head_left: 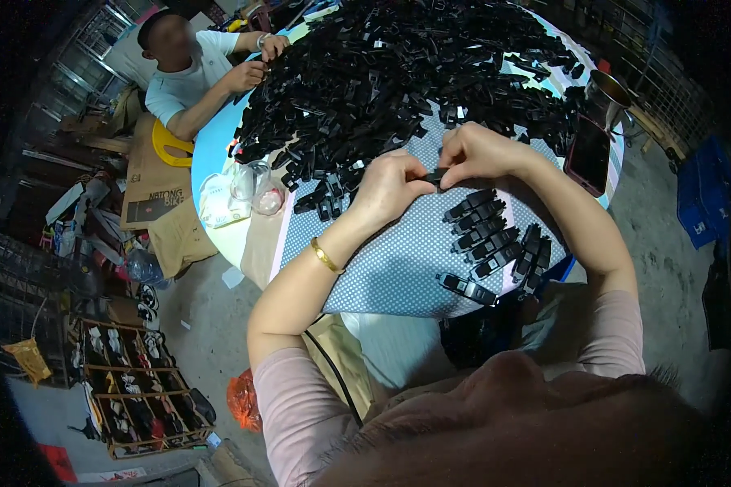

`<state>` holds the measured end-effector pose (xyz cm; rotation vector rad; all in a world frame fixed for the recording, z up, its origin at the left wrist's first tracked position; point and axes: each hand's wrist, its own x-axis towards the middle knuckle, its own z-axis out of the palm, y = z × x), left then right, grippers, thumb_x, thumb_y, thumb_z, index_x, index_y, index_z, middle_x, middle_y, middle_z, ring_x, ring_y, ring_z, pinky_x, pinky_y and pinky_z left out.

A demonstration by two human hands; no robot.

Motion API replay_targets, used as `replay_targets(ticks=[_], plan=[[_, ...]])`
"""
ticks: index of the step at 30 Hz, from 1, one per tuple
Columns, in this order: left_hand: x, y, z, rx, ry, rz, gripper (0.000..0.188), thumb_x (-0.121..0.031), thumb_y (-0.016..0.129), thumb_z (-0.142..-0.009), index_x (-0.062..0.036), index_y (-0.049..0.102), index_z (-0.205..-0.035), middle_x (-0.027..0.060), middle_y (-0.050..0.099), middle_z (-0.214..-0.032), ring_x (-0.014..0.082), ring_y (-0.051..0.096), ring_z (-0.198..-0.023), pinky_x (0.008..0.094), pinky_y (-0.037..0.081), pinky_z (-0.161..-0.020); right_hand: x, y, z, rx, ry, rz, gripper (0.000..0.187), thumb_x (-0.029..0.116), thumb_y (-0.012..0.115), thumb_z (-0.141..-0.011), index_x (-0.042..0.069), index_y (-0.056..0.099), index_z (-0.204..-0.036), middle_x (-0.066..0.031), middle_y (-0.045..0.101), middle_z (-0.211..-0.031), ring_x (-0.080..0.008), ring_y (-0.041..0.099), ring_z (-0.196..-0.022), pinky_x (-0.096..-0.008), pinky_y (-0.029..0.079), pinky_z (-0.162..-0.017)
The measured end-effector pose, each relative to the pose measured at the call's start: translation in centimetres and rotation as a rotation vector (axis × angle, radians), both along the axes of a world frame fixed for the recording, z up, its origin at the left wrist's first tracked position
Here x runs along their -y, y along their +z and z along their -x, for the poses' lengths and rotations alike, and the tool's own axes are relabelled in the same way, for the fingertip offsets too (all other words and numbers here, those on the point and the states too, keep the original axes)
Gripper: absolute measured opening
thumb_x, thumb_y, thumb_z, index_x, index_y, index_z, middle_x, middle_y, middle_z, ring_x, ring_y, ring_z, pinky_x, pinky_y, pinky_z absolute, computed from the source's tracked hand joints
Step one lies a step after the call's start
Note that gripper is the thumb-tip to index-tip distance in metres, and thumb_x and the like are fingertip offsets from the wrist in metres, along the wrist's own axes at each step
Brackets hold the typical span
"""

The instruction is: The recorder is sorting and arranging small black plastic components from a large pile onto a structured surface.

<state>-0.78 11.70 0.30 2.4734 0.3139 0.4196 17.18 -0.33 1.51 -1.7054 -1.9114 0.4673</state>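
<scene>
Black part [436, 176] in fingertip grip of left hand [384, 187] and right hand [477, 154], forearms [297, 286] angled inward

tabletop [406, 231] brightly lit, soft shadow [394, 280] near its front; fisheye corners fall black.

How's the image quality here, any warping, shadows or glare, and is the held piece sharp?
In the head view, the scene bends toward a black rim; a soft shadow darkens the dotted cloth near its front edge; small glints dot the black pile; the small black part between left hand and right hand is too small to judge.
</scene>
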Motion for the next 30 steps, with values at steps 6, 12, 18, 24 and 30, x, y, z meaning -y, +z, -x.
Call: replay_targets(ticks=[6,12,18,24,30], plan=[[0.8,-1.0,-0.8,0.124,-0.357,-0.024,0.025,-0.013,0.077,-0.071,-0.0040,0.067,-0.092,0.0089,0.061,-0.083,0.0221,0.059,-0.076,0.0321,0.048,-0.070,-2.3,-1.0,-6.5,0.590,-0.563,-0.591,0.029,0.021,0.061,-0.087,0.005,0.062,-0.112,-0.0124,0.059,-0.119,-0.0284,0.055,-0.106,-0.0385,0.047,-0.086],[0.4,-1.1,-0.7,0.178,-0.517,-0.090,0.025,-0.018,0.073,-0.076,-0.0054,0.068,-0.098,0.0086,0.060,-0.085,0.0217,0.057,-0.076,0.0315,0.048,-0.070,-3.8,-3.6,-9.7,0.406,-0.709,-0.255,0.033,0.020,0.063,-0.083,0.013,0.062,-0.115,-0.0077,0.063,-0.114,-0.0269,0.052,-0.112,-0.0498,0.037,-0.097],[0.2,-0.7,-0.8,0.124,-0.271,0.066,0.037,-0.014,0.071,-0.078,-0.0027,0.061,-0.112,0.0084,0.055,-0.097,0.0168,0.054,-0.082,0.0280,0.049,-0.067,-1.9,-0.4,-5.9,0.638,-0.624,-0.555,0.033,0.012,0.070,-0.077,0.009,0.066,-0.109,-0.0100,0.065,-0.098,-0.0255,0.057,-0.102,-0.0398,0.039,-0.096],[-1.5,-1.0,-0.9,0.198,0.020,0.124,0.037,-0.011,0.072,-0.078,-0.0004,0.061,-0.112,0.0097,0.062,-0.097,0.0163,0.062,-0.083,0.0275,0.052,-0.071,-0.6,0.2,-0.3,-0.213,-0.037,-0.144,0.032,0.014,0.072,-0.078,0.002,0.067,-0.108,-0.0105,0.069,-0.095,-0.0163,0.065,-0.085,-0.0296,0.052,-0.077],[0.1,-0.9,-0.9,0.153,-0.033,0.076,0.022,-0.012,0.073,-0.077,-0.0010,0.067,-0.095,0.0119,0.065,-0.088,0.0227,0.065,-0.079,0.0300,0.051,-0.072,-0.8,-1.2,-2.2,0.419,-0.331,-0.426,0.028,0.018,0.067,-0.080,0.004,0.067,-0.104,-0.0103,0.064,-0.104,-0.0287,0.056,-0.099,-0.0396,0.043,-0.089]])
